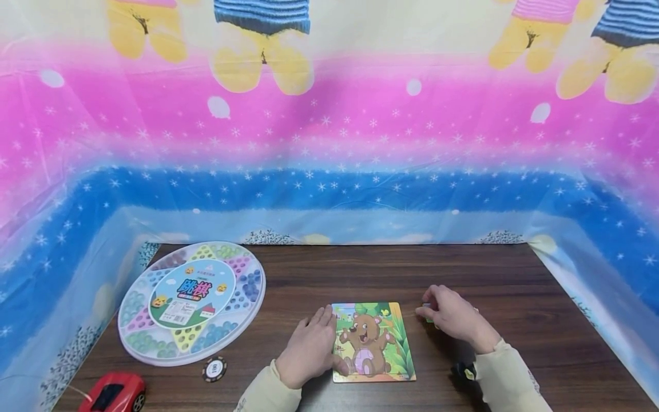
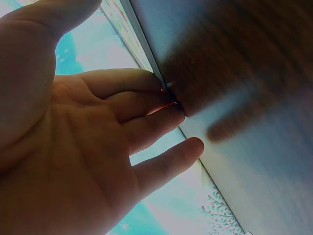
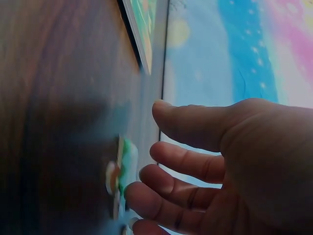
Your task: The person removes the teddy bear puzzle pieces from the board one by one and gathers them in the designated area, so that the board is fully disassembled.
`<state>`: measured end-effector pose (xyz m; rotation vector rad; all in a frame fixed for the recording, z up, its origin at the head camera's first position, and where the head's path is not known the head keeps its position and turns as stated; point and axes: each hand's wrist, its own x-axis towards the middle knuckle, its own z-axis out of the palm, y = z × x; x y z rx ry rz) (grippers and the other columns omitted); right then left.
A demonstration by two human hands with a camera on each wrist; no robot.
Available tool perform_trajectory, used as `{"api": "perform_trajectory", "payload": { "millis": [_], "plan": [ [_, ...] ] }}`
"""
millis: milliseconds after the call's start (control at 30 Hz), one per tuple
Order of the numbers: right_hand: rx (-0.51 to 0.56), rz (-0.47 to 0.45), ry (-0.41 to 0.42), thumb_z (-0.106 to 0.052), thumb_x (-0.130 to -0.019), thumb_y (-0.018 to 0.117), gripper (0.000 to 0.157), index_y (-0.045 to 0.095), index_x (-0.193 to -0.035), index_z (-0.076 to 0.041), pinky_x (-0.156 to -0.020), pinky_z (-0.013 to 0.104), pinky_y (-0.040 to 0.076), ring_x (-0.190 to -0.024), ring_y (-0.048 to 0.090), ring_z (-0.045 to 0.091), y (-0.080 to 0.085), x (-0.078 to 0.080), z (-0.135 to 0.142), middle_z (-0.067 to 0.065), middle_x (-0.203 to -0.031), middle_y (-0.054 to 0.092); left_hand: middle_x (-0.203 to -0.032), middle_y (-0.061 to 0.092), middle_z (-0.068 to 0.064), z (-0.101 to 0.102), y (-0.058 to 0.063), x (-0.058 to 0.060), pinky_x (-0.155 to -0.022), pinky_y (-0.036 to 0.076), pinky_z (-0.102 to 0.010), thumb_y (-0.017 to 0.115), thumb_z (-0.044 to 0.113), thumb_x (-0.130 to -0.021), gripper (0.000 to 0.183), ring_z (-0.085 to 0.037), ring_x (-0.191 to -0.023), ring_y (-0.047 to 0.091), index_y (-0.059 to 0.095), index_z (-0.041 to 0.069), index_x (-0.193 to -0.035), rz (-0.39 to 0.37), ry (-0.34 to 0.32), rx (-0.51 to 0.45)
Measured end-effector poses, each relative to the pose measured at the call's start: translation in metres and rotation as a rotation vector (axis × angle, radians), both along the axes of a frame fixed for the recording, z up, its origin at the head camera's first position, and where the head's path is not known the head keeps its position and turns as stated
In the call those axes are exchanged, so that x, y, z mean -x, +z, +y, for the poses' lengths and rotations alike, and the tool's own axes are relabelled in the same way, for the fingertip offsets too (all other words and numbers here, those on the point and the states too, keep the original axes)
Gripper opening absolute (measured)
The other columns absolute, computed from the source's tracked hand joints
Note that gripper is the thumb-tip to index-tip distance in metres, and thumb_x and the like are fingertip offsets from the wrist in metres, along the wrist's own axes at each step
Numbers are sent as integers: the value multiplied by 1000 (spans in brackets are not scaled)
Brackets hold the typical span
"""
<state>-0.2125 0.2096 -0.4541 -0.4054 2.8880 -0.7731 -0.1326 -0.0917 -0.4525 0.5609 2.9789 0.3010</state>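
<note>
A square picture board with a brown cartoon bear lies flat on the table. My left hand is at its left side, fingers straight and the thumb over the lower left corner. In the left wrist view the fingertips reach the board's edge. To the right of the board, my right hand hovers low, fingers loosely bent and thumb apart. Small green-and-white flat pieces lie right by its fingertips, partly hidden by the hand in the head view.
A round Chinese checkers box with coloured marbles lies on the left. Before it are a black-and-white poker chip and a red toy car. A small black object sits beside the right sleeve. A printed curtain borders the wooden table.
</note>
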Motion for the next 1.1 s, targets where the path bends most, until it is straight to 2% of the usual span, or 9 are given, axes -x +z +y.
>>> {"api": "perform_trajectory", "payload": {
  "millis": [300, 500, 733, 1100],
  "plan": [
    [-53, 35, 43, -24, -90, 70, 19, 63, -99, -8, -56, 31, 41, -65, 47, 14, -6, -2, -15, 1, -83, 51, -146, 44, -21, 0, 1, -1, -100, 42, -50, 81, 59, -61, 104, -34, -134, 43, 51, -7, -136, 9, 1, 1],
    [-45, 53, 59, -23, -90, 71, 19, 63, -99, -8, -55, 29, 41, -65, 46, 13, -7, -2, -18, 0, -83, 51, -146, 43, -21, 0, 0, 0, -100, 41, -51, 80, 59, -62, 104, -34, -135, 41, 50, -7, -137, -6, 4, -7],
    [-38, 26, 55, -22, -90, 71, 19, 62, -99, -9, -59, 31, 41, -67, 47, 13, -7, -4, -23, 0, -84, 51, -146, 43, -21, 1, 1, -1, -100, 41, -51, 80, 59, -62, 104, -34, -135, 41, 50, -7, -137, -4, 4, -8],
    [-45, 55, 76, -21, -89, 71, 18, 63, -100, -10, -61, 32, 41, -68, 47, 12, -8, -5, -25, -1, -84, 51, -146, 43, -22, 1, 0, -2, -100, 42, -51, 80, 59, -61, 105, -34, -135, 42, 50, -8, -137, 10, 3, -12]
  ]
}}
